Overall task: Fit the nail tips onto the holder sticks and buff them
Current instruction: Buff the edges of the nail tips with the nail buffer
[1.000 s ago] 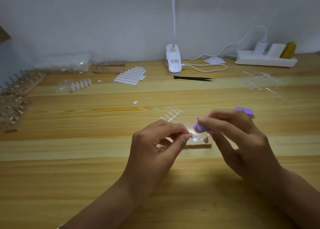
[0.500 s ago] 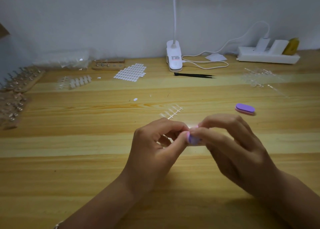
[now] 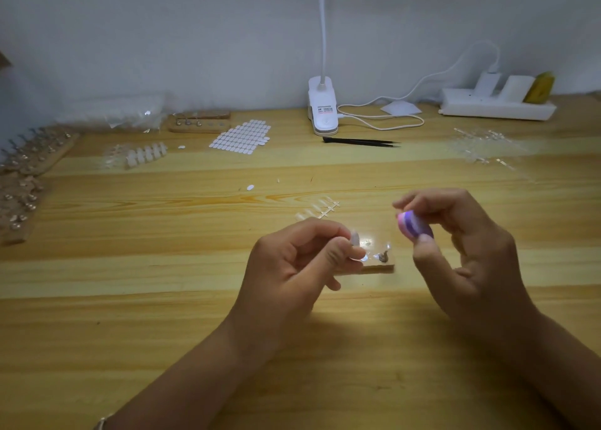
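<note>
While the left hand (image 3: 292,267) pinches a small pale nail tip (image 3: 354,238) between thumb and forefinger, its grip pressed tight on it, the right hand (image 3: 468,250) pinches a purple buffer (image 3: 414,228), thumb under, fingers over. Buffer and tip are near each other but apart. Both are held just above a small wooden block (image 3: 380,268) on the tabletop (image 3: 162,267). A strip of spare nail tips (image 3: 320,209) lies just beyond the block.

Risks (judged):
- The tip is small and looks slick. A hard stroke could flick it out of the pinch, or off its stick if it sits on one.
- The fingers cover much of the tip, so the buffer may scuff skin or miss the covered edges.
- A slip downward could knock the holder stick (image 3: 383,256) standing in the block.

Not readable:
- Whether the pinched tip is mounted on a stick, since the fingers hide what is beneath it.
- How many sticks the block holds, because glare washes out its top.
- The items at the tabletop's left edge, which are blurred and cut off.
</note>
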A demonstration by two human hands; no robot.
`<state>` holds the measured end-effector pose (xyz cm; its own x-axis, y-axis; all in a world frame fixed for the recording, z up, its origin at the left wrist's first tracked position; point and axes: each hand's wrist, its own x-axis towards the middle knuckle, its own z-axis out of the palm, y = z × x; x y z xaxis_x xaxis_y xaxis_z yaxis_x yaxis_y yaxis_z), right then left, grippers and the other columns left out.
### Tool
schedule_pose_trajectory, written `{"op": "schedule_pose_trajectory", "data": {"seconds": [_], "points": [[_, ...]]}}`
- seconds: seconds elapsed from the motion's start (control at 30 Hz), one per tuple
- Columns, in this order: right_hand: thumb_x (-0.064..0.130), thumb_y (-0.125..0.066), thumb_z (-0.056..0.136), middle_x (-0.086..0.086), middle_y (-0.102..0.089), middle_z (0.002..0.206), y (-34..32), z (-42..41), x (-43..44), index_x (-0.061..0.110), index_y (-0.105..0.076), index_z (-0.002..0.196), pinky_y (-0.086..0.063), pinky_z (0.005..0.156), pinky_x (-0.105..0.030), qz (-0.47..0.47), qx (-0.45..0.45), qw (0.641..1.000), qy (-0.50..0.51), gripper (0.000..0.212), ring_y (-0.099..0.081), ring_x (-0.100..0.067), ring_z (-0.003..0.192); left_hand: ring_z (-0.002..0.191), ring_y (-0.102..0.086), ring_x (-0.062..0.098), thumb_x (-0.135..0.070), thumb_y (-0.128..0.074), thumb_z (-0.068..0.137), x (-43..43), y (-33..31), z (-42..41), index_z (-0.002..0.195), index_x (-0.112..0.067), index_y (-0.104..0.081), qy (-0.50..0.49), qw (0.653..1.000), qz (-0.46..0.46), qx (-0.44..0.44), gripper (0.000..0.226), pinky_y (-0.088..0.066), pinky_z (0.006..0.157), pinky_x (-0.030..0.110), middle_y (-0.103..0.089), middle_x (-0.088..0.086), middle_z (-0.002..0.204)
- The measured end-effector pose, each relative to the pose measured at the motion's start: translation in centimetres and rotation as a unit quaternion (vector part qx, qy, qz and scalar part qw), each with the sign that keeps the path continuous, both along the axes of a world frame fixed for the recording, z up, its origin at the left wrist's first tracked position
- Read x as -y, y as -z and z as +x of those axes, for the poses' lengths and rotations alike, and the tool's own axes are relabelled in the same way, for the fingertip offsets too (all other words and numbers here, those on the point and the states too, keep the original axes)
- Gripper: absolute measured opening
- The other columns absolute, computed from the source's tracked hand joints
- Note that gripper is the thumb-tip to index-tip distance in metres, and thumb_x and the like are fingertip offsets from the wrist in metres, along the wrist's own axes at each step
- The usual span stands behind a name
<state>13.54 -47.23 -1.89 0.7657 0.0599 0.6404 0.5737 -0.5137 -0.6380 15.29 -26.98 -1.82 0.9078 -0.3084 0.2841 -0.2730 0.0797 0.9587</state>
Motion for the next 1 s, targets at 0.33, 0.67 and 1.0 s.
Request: {"op": "schedule_pose_trajectory", "data": {"seconds": [0.33,0.67,1.0], "points": [[0.031,-0.056,0.093,0.008,-0.052,0.093,0.0,-0.5,-1.9,0.015,-0.059,0.107,-0.041,0.071,-0.014,-0.116,-0.013,0.992,-0.040,0.022,-0.049,-0.006,0.081,0.066,-0.056,0.016,-0.020,-0.064,0.092,-0.1,0.0,0.3,0.091,-0.013,-0.071,-0.003,0.987,0.113,0.114,0.010,-0.046,0.057,0.037,-0.065,-0.010,0.080],[0.031,-0.070,0.091,0.001,-0.056,0.079,0.8,1.4,0.8,0.014,-0.071,0.100,-0.037,0.074,-0.021,-0.170,-0.063,0.983,0.023,0.019,-0.049,-0.019,0.077,0.105,-0.042,0.011,-0.041,-0.070,0.082,-1.1,0.6,1.3,0.118,-0.032,-0.063,-0.150,0.853,0.459,0.197,0.038,-0.028,0.090,0.023,-0.054,-0.014,0.112],[0.041,-0.064,0.086,0.007,-0.050,0.077,1.2,1.4,0.4,0.015,-0.073,0.106,-0.036,0.077,-0.016,-0.212,-0.098,0.972,0.005,0.033,-0.045,-0.014,0.078,0.094,-0.039,0.009,-0.041,-0.065,0.085,-1.2,1.2,1.5,0.105,-0.032,-0.064,-0.131,0.855,0.472,0.170,0.022,-0.024,0.083,0.022,-0.052,-0.016,0.096]]}}
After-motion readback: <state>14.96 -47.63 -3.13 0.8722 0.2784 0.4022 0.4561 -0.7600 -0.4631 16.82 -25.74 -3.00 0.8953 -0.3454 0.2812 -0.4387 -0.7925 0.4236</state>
